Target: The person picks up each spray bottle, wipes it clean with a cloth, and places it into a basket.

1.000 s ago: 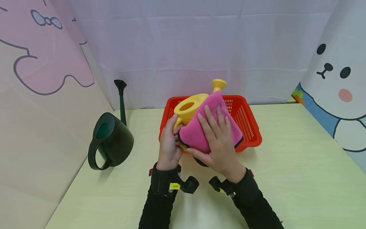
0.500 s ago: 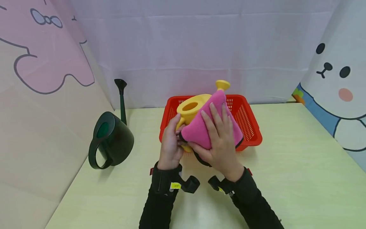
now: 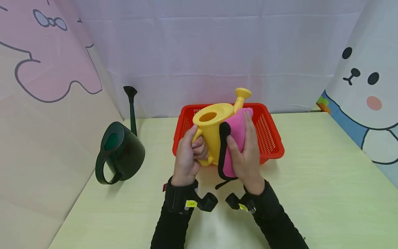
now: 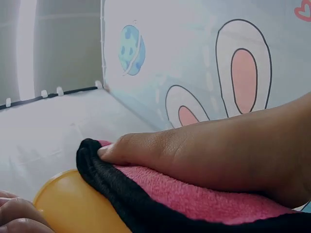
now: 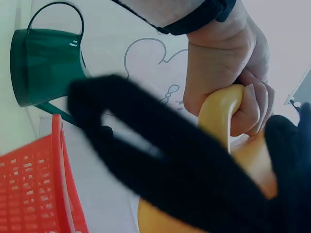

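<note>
A yellow watering can [image 3: 214, 136] is tilted over the red basket, spout toward the back right. My left hand [image 3: 187, 159] grips its handle [image 5: 217, 111], fingers curled round it in the right wrist view. My right hand [image 3: 249, 160] holds a folded pink cloth [image 3: 237, 126] with black edging against the can's right side. In the left wrist view, the right thumb presses the edge of the cloth [image 4: 189, 196], close to the yellow can [image 4: 73, 204]. A dark loop of the edging [image 5: 141, 131] blurs across the right wrist view.
The red perforated basket [image 3: 272, 138] stands at the table's back, behind the can and hands. To the left is a dark green watering can [image 3: 132, 155], its long spout pointing to the back wall. Printed cloth walls border the table [image 3: 323, 180].
The right hand has turned from lying flat over the spread cloth to holding it folded at the can's right side, uncovering more of the can. The left hand keeps its grip, moving slightly right.
</note>
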Motion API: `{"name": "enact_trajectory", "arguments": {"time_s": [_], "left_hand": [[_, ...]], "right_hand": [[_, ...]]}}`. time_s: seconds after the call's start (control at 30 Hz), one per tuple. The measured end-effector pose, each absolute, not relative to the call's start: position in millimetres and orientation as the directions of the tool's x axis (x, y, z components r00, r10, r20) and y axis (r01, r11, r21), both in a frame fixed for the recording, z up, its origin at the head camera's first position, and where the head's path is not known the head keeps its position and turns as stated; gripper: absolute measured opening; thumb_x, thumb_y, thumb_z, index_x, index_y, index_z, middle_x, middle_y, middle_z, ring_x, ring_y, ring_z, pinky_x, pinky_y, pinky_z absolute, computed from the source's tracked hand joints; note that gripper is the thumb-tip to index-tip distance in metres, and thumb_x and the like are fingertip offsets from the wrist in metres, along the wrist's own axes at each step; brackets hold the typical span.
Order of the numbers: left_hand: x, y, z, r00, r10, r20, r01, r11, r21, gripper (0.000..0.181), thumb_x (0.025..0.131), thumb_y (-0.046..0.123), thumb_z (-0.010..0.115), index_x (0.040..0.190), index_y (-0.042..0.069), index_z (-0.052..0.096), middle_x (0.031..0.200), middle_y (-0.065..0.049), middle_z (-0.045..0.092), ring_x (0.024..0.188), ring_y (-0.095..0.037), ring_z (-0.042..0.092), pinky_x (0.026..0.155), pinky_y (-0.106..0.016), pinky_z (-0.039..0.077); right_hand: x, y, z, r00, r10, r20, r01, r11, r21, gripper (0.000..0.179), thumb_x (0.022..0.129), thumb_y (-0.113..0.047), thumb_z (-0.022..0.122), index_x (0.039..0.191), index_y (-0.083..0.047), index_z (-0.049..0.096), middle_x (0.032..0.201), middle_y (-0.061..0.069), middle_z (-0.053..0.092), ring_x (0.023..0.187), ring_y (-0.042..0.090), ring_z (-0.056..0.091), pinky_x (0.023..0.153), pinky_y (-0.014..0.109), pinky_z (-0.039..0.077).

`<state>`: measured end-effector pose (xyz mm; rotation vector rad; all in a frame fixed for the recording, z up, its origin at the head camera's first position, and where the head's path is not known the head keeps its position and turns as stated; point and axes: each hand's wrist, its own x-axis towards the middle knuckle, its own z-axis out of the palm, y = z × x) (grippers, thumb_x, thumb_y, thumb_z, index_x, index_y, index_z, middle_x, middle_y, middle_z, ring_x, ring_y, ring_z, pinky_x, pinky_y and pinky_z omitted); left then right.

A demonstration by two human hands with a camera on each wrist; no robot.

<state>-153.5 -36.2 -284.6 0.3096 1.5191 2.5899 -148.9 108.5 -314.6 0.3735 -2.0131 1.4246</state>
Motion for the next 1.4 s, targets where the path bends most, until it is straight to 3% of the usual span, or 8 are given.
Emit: {"name": "enact_trajectory", "arguments": {"time_s": [0.13, 0.23, 0.4, 0.5, 0.63, 0.83, 1.07, 1.4], "left_hand": [[-153, -35, -285, -0.975, 0.198, 0.098, -0.010, -0.482, 0.876, 0.046, 0.098, 0.030, 0.034, 0.054, 0.017, 0.028, 0.043, 0.010, 0.032, 0.036, -0.008, 0.027, 0.041, -0.019, 0.021], [-153, -33, -285, -0.975, 0.200, 0.093, -0.016, -0.487, 0.874, 0.046, 0.098, 0.030, 0.034, 0.054, 0.017, 0.028, 0.043, 0.010, 0.032, 0.037, -0.008, 0.027, 0.042, -0.020, 0.021], [-152, -31, -284, -0.973, 0.207, 0.099, -0.025, -0.525, 0.851, 0.046, 0.098, 0.030, 0.034, 0.055, 0.017, 0.029, 0.044, 0.010, 0.031, 0.038, -0.005, 0.027, 0.042, -0.019, 0.020], [-152, -30, -283, -0.976, 0.200, 0.081, -0.049, -0.570, 0.820, 0.038, 0.097, 0.030, 0.036, 0.063, 0.016, 0.035, 0.047, 0.011, 0.030, 0.038, -0.001, 0.028, 0.041, -0.015, 0.021], [-154, -29, -283, -0.986, 0.162, 0.028, -0.076, -0.597, 0.798, 0.023, 0.097, 0.030, 0.039, 0.081, 0.014, 0.043, 0.049, 0.011, 0.032, 0.039, 0.001, 0.031, 0.041, -0.010, 0.025], [-159, -30, -285, -0.991, 0.134, 0.005, -0.076, -0.588, 0.805, 0.021, 0.096, 0.031, 0.038, 0.093, 0.013, 0.046, 0.048, 0.010, 0.038, 0.039, -0.001, 0.036, 0.042, -0.010, 0.029], [-160, -30, -286, -0.989, 0.148, 0.015, -0.078, -0.597, 0.798, 0.022, 0.096, 0.032, 0.037, 0.084, 0.014, 0.042, 0.048, 0.010, 0.035, 0.039, -0.001, 0.034, 0.041, -0.009, 0.028], [-154, -31, -282, -0.983, 0.179, 0.040, -0.065, -0.547, 0.835, 0.025, 0.097, 0.032, 0.037, 0.080, 0.014, 0.041, 0.051, 0.009, 0.030, 0.040, -0.001, 0.029, 0.043, -0.013, 0.024]], "right_hand": [[-147, 109, -313, -0.811, 0.173, 0.559, -0.492, 0.316, -0.811, 0.060, 0.094, -0.036, 0.044, 0.146, -0.015, 0.021, 0.142, 0.006, 0.036, 0.120, 0.019, 0.043, 0.095, 0.018, 0.041], [-147, 108, -314, -0.790, 0.183, 0.585, -0.511, 0.329, -0.794, 0.062, 0.093, -0.039, 0.045, 0.146, -0.014, 0.022, 0.137, 0.009, 0.040, 0.114, 0.020, 0.046, 0.090, 0.012, 0.040], [-147, 103, -316, -0.606, 0.135, 0.784, -0.611, 0.552, -0.567, 0.078, 0.087, -0.056, 0.046, 0.141, -0.002, 0.028, 0.135, 0.017, 0.041, 0.118, 0.028, 0.044, 0.099, 0.034, 0.040], [-147, 99, -317, -0.494, 0.071, 0.866, -0.623, 0.666, -0.410, 0.082, 0.085, -0.060, 0.047, 0.137, 0.000, 0.032, 0.140, 0.018, 0.037, 0.128, 0.032, 0.037, 0.105, 0.047, 0.033], [-144, 93, -317, -0.433, -0.007, 0.901, -0.625, 0.723, -0.294, 0.075, 0.086, -0.056, 0.048, 0.136, -0.002, 0.036, 0.142, 0.018, 0.035, 0.133, 0.035, 0.029, 0.107, 0.055, 0.025], [-144, 94, -318, -0.378, -0.102, 0.920, -0.658, 0.729, -0.190, 0.064, 0.089, -0.050, 0.048, 0.132, -0.003, 0.042, 0.140, 0.016, 0.040, 0.134, 0.037, 0.029, 0.106, 0.058, 0.024], [-149, 100, -319, -0.383, -0.142, 0.913, -0.711, 0.676, -0.194, 0.062, 0.089, -0.048, 0.049, 0.134, -0.006, 0.043, 0.142, 0.013, 0.039, 0.137, 0.034, 0.025, 0.111, 0.052, 0.018], [-150, 97, -318, -0.454, 0.013, 0.891, -0.661, 0.666, -0.346, 0.068, 0.088, -0.051, 0.049, 0.137, -0.005, 0.036, 0.142, 0.017, 0.034, 0.134, 0.033, 0.029, 0.106, 0.048, 0.032]]}}
